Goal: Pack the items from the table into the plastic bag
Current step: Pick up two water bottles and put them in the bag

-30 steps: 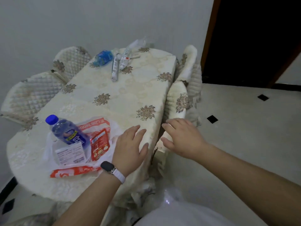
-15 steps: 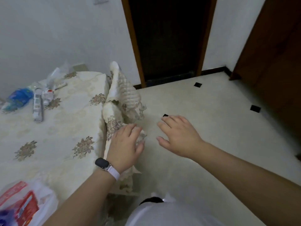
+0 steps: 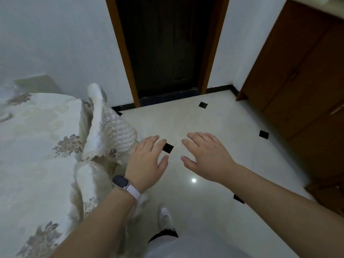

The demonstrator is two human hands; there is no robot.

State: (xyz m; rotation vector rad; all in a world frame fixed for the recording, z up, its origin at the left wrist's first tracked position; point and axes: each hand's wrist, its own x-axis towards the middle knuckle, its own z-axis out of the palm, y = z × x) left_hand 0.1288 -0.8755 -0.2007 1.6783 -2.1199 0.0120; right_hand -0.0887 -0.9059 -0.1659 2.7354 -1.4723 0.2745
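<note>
My left hand (image 3: 148, 163), with a dark watch on a white strap at the wrist, hovers palm down over the floor just right of the table's edge, fingers apart and holding nothing. My right hand (image 3: 207, 157) hovers beside it over the tiles, also spread and holding nothing. The table (image 3: 33, 146) with its cream flowered cloth fills the left side. The plastic bag and the items lie outside the view; only a blurred bit of clear wrapping (image 3: 7, 88) shows at the far left edge.
A chair with a quilted cream cover (image 3: 109, 127) stands against the table's right edge. Beyond it a dark doorway (image 3: 167, 49) opens in the white wall. A brown wooden cabinet (image 3: 301, 75) lines the right side. My shoe (image 3: 164, 217) rests on the pale tiled floor.
The view has swung right, away from the table. The bag, bottle and packets have left the frame. Both hands have moved off the table and chair and now hover over the floor.
</note>
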